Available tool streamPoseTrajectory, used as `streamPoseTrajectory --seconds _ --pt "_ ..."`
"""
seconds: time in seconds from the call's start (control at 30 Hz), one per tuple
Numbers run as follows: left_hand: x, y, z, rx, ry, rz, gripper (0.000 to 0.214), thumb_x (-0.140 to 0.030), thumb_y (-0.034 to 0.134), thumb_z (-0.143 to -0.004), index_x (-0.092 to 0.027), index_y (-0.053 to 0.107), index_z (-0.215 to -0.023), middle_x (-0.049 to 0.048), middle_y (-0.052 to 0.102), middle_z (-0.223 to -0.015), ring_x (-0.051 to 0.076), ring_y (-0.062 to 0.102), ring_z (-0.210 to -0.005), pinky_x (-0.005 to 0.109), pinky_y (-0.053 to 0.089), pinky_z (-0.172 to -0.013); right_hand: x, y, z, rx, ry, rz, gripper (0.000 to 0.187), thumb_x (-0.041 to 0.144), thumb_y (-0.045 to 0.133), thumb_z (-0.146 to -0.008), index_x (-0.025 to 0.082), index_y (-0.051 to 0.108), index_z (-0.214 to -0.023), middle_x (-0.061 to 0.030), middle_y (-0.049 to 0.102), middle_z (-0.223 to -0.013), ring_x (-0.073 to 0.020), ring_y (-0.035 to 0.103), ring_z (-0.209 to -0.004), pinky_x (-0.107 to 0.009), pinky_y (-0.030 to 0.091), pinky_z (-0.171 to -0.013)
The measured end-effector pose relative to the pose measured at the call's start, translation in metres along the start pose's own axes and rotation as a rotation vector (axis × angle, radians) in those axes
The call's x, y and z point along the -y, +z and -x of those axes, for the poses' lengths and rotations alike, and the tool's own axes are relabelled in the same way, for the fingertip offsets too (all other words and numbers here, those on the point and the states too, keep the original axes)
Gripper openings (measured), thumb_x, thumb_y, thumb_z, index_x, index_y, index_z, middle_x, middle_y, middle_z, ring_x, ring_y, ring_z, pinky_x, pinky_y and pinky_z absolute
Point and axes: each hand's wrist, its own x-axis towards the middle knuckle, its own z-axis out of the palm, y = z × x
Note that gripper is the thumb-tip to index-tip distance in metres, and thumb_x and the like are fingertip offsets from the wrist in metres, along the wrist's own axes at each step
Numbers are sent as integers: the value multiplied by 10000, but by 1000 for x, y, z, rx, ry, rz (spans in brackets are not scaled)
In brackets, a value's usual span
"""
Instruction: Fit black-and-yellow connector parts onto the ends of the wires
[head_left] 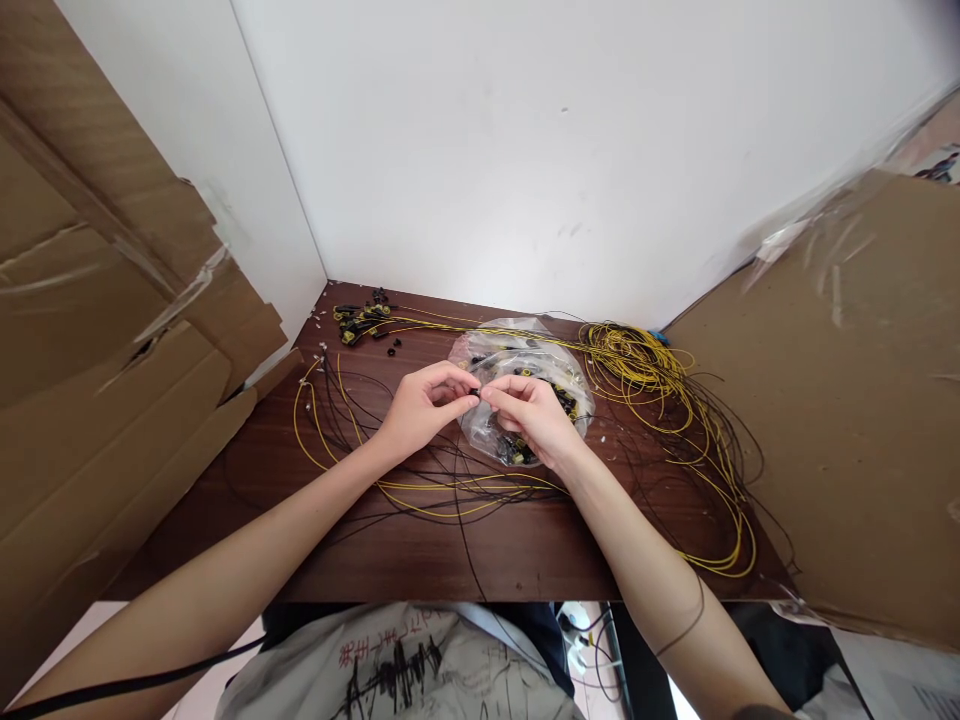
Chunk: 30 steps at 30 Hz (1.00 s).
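Observation:
My left hand (429, 408) is closed in a pinch on a small black part (475, 392), its thumb and forefinger nearly meeting my right hand's fingertips. My right hand (534, 412) also pinches right beside that part; what lies between its fingertips is too small to make out. Beneath both hands lies a clear plastic bag (480, 435) holding several small black and yellow pieces (517, 450). A thin black wire (461, 520) hangs down from near my left hand over the table's front edge.
Yellow and black wires (637, 360) lie coiled on the right of the brown table (375, 570). Wire ends with black and yellow connectors (360, 322) are bunched at the back left. Cardboard (135, 330) stands on the left, more cardboard (855, 400) on the right, a white wall (510, 180) behind.

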Motion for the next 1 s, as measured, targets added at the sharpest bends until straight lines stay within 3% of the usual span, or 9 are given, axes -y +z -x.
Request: streamPoseTrajectory --seconds 0.43,0.57,0.73,1.0 --pt "-4 0 1 38 -34 -3 124 -182 673 -722 -128 689 -833 54 639 -850 148 609 -791 270 516 -733 -2 -2 0 -20 -70 92 320 399 793 -574 139 658 -703 54 503 -509 -26 255 -411 -221 128 -408" --pt "-5 1 1 29 -84 27 146 -197 683 -712 -124 687 -838 49 659 -839 140 615 -770 272 517 -747 -1 -2 0 -28 -114 146 311 396 786 -579 140 659 -703 39 544 -531 -40 327 -436 -214 217 -432" --pt "-8 2 1 12 -163 61 191 -231 712 -684 -116 692 -835 59 693 -838 157 639 -781 296 528 -778 -4 -5 -2 -32 -244 324 247 379 725 -663 150 655 -720 -7 625 -641 -82 449 -518 -227 328 -497" --pt "-8 1 0 -2 -224 87 245 -263 741 -657 -114 703 -848 63 719 -815 164 657 -729 323 544 -772 -7 -9 -1 -61 -480 622 125 283 622 -787 164 657 -771 10 558 -638 -85 379 -517 -232 303 -494"
